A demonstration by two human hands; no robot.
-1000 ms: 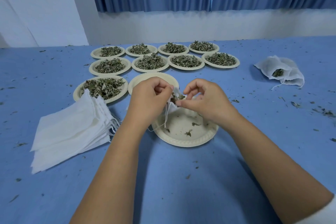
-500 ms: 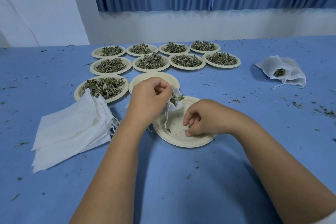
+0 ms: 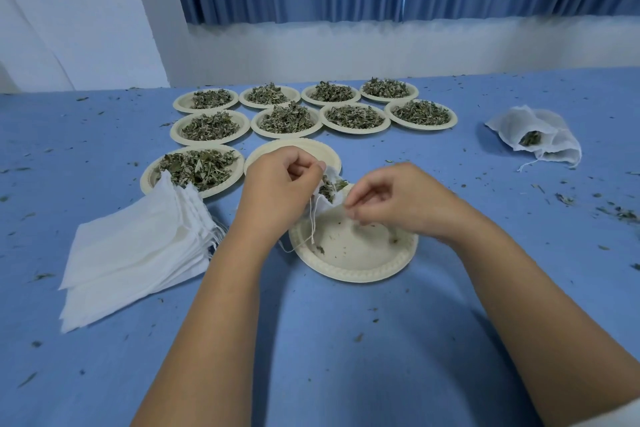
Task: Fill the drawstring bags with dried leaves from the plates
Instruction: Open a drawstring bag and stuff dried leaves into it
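Head view | left hand (image 3: 277,184) grips open drawstring bag (image 3: 323,201) | right hand (image 3: 398,198) lifted off plate (image 3: 353,267) to bag, fingers pinched, contents unclear

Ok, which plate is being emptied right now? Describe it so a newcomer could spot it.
On the blue table, look right of the stack of white bags: the plate nearest the person, set apart in front of the others. Unlike the heaped plates behind it, it holds only a few leaf crumbs, and the other bare plate sits further back in the rows.
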